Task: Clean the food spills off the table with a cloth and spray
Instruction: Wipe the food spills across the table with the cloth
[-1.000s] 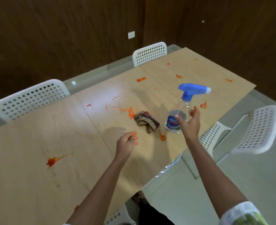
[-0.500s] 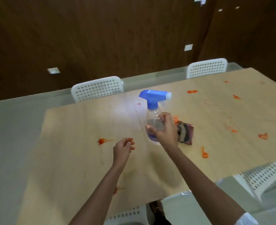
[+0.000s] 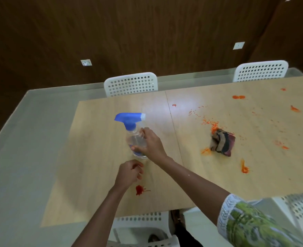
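Note:
A clear spray bottle (image 3: 133, 138) with a blue trigger head stands upright over the left half of the wooden table (image 3: 93, 157), and my right hand (image 3: 151, 144) grips its body. My left hand (image 3: 129, 173) hovers just below it, fingers curled loosely, holding nothing. A red sauce blot (image 3: 140, 189) lies right beside my left wrist. The crumpled brown striped cloth (image 3: 222, 143) rests on the right half of the table, among orange crumbs (image 3: 210, 123) and smears (image 3: 244, 166).
White perforated chairs stand at the far side (image 3: 131, 84) (image 3: 261, 71) and at the near edge (image 3: 140, 229) (image 3: 300, 209). More orange spots (image 3: 238, 97) dot the far right of the table. Grey floor surrounds the table's left end.
My right hand has carried the bottle leftward, away from the cloth, to the left half of the table. My view has swung left, and the red blot now lies by my left hand.

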